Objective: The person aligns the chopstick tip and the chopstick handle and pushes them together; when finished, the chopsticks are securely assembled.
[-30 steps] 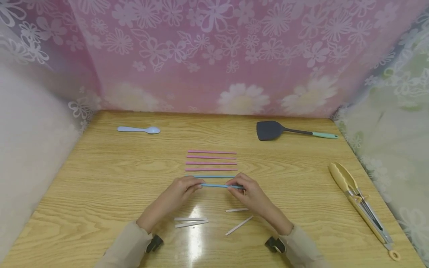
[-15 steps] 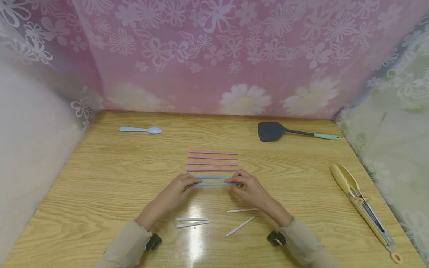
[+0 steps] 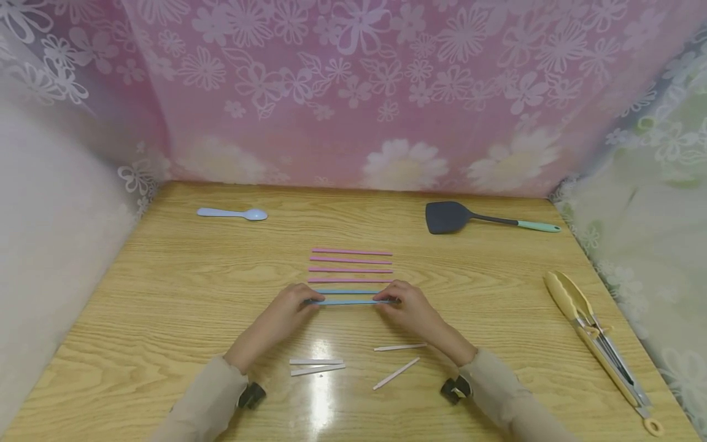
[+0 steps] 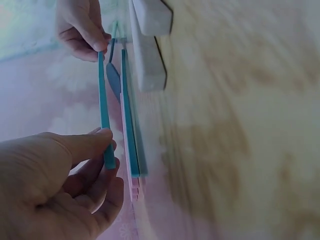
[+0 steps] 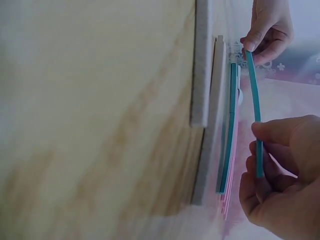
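A blue chopstick (image 3: 348, 302) is stretched level between my two hands, raised off the table in both wrist views. My left hand (image 3: 291, 307) pinches its left end between thumb and fingers. At the other end, my right hand (image 3: 407, 309) pinches it the same way. Just beyond lies a second blue chopstick (image 3: 349, 291), roughly parallel to the held one. Several pink chopsticks (image 3: 352, 271) form a row of parallel lines farther back. Nearer the body lie two pale grey sticks (image 3: 316, 361) on the left and two whitish sticks (image 3: 396, 373) at the right.
A pale blue spoon (image 3: 232, 213) lies at the back left of the wooden table (image 3: 166, 319). At the back right is a dark spatula (image 3: 447, 218) with a green handle. Yellow-tipped tongs (image 3: 596, 344) lie along the right side. Floral curtains (image 3: 309, 92) border the table.
My left hand has shifted left along the blue chopstick to its end. The chopstick has moved slightly away from the body, closer to the other blue one. The lying sticks are unmoved.
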Action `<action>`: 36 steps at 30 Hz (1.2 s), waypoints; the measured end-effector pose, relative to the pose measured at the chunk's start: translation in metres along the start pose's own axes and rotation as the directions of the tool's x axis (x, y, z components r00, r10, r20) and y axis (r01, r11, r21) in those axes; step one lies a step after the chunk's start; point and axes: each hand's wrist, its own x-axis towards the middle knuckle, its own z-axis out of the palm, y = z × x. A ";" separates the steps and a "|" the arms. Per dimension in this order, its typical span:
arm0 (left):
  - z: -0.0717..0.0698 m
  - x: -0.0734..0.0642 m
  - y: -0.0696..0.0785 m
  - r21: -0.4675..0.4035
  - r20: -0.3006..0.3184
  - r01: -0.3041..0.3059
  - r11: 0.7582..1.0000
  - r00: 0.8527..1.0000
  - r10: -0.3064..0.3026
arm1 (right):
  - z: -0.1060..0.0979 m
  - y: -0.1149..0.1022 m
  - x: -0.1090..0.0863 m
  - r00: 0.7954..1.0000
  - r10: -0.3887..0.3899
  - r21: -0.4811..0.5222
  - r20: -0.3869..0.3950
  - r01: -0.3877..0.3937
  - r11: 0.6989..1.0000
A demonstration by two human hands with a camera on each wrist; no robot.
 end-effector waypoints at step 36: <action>0.010 0.013 -0.002 0.176 -0.008 0.038 0.984 0.999 -0.037 | 0.008 0.001 0.006 0.994 0.106 -0.121 0.011 -0.104 0.987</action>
